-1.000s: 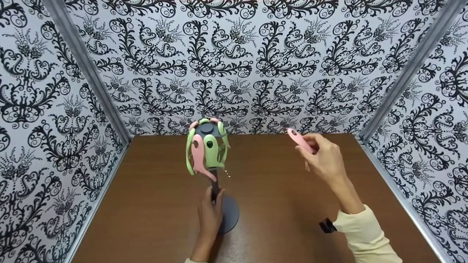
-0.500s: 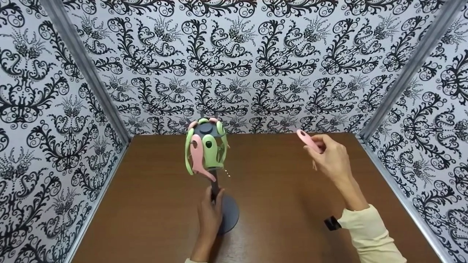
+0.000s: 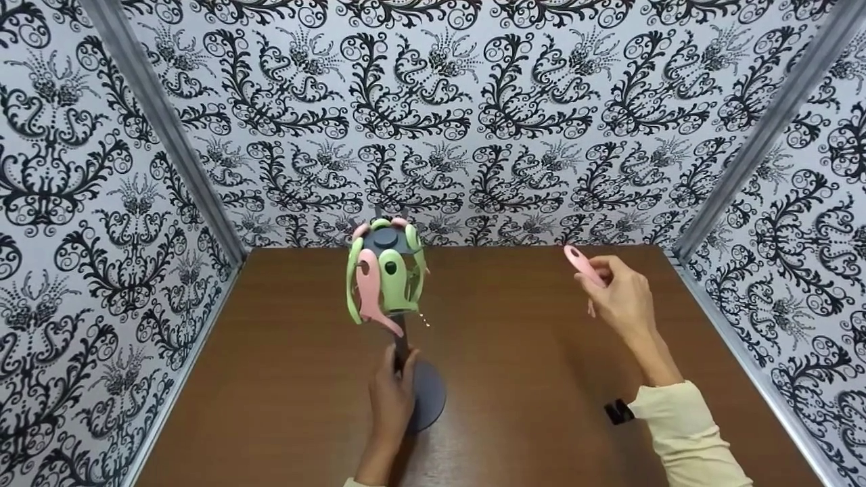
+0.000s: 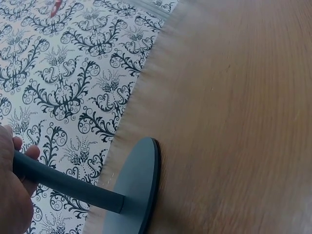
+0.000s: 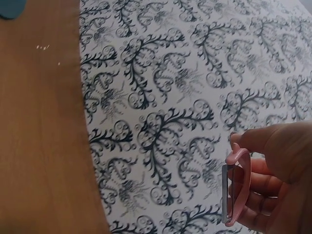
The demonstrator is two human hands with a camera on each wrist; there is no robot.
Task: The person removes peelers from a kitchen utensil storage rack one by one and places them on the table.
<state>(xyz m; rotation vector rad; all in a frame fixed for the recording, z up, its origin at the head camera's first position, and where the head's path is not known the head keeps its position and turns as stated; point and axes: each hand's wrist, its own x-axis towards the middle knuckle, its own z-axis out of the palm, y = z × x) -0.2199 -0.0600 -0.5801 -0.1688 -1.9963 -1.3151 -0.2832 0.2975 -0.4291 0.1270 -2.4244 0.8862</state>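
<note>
My left hand (image 3: 391, 399) grips the post of a dark grey utensil stand (image 3: 429, 398) and its fingers curl round it. In the left wrist view, the post (image 4: 73, 187) runs from that hand down to the round base (image 4: 136, 180). Pink and green utensils hang round the stand's top, among them a pink one (image 3: 369, 287) and a green one (image 3: 392, 284) facing me. Off to the right, raised above the table, my right hand (image 3: 626, 297) pinches a pink peeler (image 5: 247, 178). Its metal blade (image 5: 225, 195) shows in the right wrist view. The peeler's holed handle end points up and left.
A brown wooden table (image 3: 500, 379) lies under both hands. Patterned black-and-white walls (image 3: 433, 108) enclose it at the back and sides, with grey metal strips along the corners. A black strap end (image 3: 618, 411) sticks out at the right sleeve.
My right hand has moved to the right and slightly down, carrying the peeler away from the stand. My left hand keeps its hold on the post, almost unmoved.
</note>
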